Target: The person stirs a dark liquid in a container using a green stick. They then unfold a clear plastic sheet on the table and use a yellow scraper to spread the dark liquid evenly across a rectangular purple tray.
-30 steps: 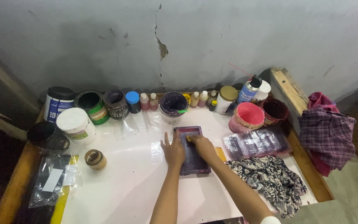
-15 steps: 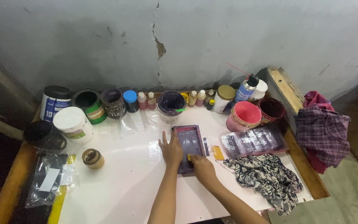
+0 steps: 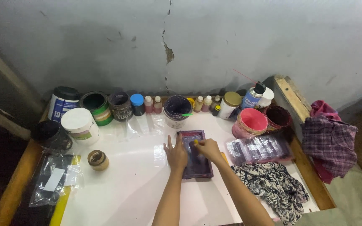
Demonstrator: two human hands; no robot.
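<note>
White tabletop (image 3: 126,184) against a cracked grey wall, paint tubs (image 3: 80,124) lined up at the back. Left hand (image 3: 176,154) presses flat and spread on the small purple frame (image 3: 201,169), probably steadying it, while right hand (image 3: 208,148) grips a yellow scraper (image 3: 195,142) on top.

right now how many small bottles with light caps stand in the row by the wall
5 clear ones: two pinkish bottles left of the purple-stained tub, and three right of it. Others may hide behind the jars.
</note>
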